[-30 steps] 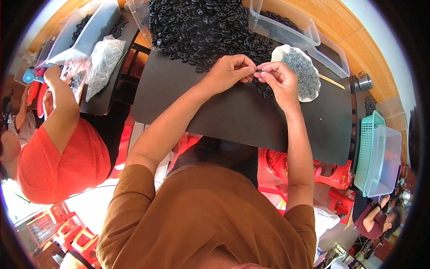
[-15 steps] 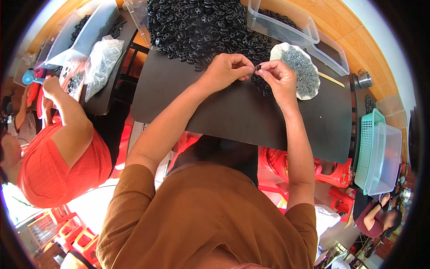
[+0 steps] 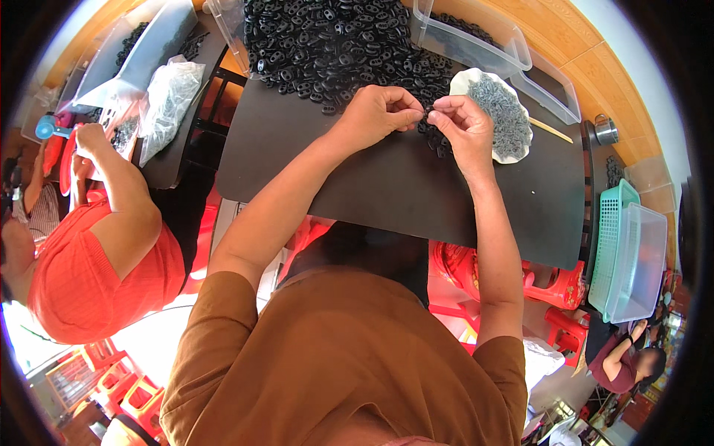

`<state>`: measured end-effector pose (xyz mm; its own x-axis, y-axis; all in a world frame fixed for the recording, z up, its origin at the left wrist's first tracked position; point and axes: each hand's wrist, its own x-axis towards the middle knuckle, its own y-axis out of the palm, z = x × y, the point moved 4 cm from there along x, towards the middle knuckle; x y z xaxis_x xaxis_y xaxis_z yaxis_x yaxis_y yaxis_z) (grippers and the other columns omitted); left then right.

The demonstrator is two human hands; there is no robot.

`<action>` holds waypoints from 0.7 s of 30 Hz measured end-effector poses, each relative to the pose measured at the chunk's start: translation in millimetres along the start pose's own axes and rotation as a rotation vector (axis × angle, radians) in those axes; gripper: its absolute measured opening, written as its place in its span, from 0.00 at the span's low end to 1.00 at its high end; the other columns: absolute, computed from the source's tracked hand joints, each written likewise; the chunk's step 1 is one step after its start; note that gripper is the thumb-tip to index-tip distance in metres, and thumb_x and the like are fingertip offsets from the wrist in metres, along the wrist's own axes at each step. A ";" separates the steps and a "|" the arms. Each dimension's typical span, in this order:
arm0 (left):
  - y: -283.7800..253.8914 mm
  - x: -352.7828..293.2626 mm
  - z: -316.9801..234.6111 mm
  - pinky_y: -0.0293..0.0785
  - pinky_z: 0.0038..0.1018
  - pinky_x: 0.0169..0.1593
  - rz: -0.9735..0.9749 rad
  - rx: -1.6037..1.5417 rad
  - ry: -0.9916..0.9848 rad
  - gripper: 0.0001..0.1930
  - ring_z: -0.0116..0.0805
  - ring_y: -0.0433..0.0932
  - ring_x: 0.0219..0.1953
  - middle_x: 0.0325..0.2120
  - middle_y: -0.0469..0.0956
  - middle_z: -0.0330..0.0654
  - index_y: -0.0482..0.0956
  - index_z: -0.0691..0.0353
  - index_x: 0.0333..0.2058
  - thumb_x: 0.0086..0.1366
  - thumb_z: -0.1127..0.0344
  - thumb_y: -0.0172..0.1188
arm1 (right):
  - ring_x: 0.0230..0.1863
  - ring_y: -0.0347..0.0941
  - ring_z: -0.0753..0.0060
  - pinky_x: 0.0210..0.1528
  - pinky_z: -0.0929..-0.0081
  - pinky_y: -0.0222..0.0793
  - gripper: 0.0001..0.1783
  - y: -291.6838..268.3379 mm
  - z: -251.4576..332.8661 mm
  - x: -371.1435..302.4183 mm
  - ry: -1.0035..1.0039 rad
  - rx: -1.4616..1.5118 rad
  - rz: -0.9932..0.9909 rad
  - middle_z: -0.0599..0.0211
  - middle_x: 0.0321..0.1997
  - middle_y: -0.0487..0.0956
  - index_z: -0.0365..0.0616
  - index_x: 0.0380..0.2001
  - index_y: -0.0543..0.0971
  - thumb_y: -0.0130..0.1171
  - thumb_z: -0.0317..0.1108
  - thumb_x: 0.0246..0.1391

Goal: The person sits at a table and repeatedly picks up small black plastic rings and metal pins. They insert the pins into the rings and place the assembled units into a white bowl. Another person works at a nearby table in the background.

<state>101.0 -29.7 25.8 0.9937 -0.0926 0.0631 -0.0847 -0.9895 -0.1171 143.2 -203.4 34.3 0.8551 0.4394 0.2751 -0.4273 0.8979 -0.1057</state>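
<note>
Over the dark table point(image 3: 357, 175), my hands meet fingertip to fingertip. My left hand point(image 3: 378, 117) is closed in a pinch, and my right hand point(image 3: 465, 131) pinches from the other side. Between their fingertips is a small black plastic piece point(image 3: 427, 112), mostly hidden by the fingers. Just behind and below it lie loose black oval plastic pieces with two holes, part of a big heap point(image 3: 335, 52) at the far side. Right of my right hand stands a white scalloped dish point(image 3: 513, 158) full of small grey pieces point(image 3: 497, 111), too fine to make out singly.
Clear plastic bins point(image 3: 476, 44) stand at the back right, near a thin wooden stick point(image 3: 550, 131) and a metal cup point(image 3: 605, 130). A green basket point(image 3: 613, 223) is at the right. A co-worker in red point(image 3: 104, 275) sits left, by a plastic bag point(image 3: 172, 104).
My hands stay in nearly the same place, with the fingertips slightly shifted around the small black piece, which shows less now. At left, the co-worker's arm has moved a little.
</note>
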 end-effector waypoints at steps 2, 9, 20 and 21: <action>-0.3 0.1 0.0 0.76 0.19 0.37 -0.001 0.004 0.001 0.07 0.20 0.78 0.31 0.28 0.82 0.35 0.83 0.65 0.38 0.66 0.67 0.63 | 0.37 0.78 0.81 0.42 0.81 0.75 0.06 0.2 -0.4 0.1 -0.008 0.012 -0.001 0.70 0.34 0.81 0.37 0.37 0.80 0.64 0.22 0.56; 0.6 -0.3 -0.7 0.76 0.20 0.37 -0.013 0.010 -0.009 0.07 0.21 0.78 0.30 0.27 0.82 0.36 0.82 0.65 0.37 0.65 0.67 0.64 | 0.35 0.78 0.83 0.41 0.81 0.75 0.06 -0.4 -2.1 0.5 -0.019 -0.095 -0.008 0.72 0.32 0.82 0.39 0.35 0.80 0.65 0.22 0.54; 2.0 0.8 8.2 0.77 0.21 0.39 0.011 0.060 -0.029 0.08 0.23 0.80 0.32 0.29 0.83 0.38 0.82 0.68 0.37 0.65 0.68 0.63 | 0.33 0.79 0.84 0.37 0.82 0.75 0.04 5.8 8.0 -3.2 -0.117 -0.375 0.011 0.72 0.31 0.84 0.40 0.32 0.82 0.67 0.22 0.52; 2.0 0.9 8.1 0.77 0.21 0.40 0.004 0.040 -0.031 0.08 0.23 0.80 0.32 0.29 0.83 0.39 0.81 0.68 0.37 0.65 0.68 0.63 | 0.33 0.79 0.83 0.37 0.82 0.75 0.04 5.2 4.6 -2.4 -0.106 -0.357 0.010 0.71 0.31 0.84 0.40 0.32 0.82 0.67 0.22 0.52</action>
<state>102.3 -30.9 17.5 0.9952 -0.0928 0.0315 -0.0868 -0.9838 -0.1571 137.6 -199.9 37.5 0.8083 0.4601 0.3673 -0.2908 0.8545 -0.4304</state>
